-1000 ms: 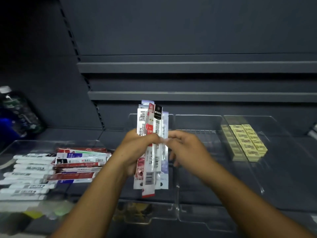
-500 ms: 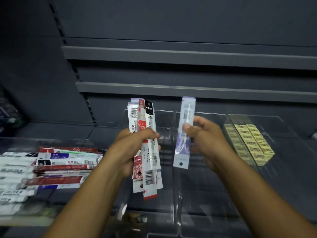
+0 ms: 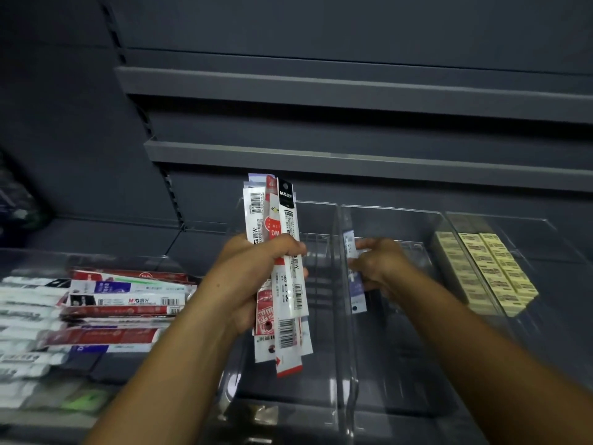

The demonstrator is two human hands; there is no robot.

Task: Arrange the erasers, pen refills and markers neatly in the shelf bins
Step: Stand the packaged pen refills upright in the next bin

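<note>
My left hand (image 3: 253, 277) grips an upright bundle of pen refill packets (image 3: 282, 220), red, white and black, above a clear bin (image 3: 321, 316) at the centre. My right hand (image 3: 382, 264) holds a single purple refill packet (image 3: 356, 293) low inside the clear bin (image 3: 417, 348) just to the right, against that bin's left wall. Yellow erasers (image 3: 491, 271) lie in neat rows in the bin at far right. More refill packets (image 3: 122, 303) and white markers (image 3: 22, 319) lie stacked flat in the left bin.
Dark grey shelf boards (image 3: 353, 159) run across above the bins. A bottle (image 3: 19, 203) stands dimly at the far left on the shelf. The bins' clear front walls (image 3: 288, 419) rise near me.
My right hand pulled one purple packet out of the bundle, carried it right and lowered it into the neighbouring bin. My left hand kept holding the bundle upright.
</note>
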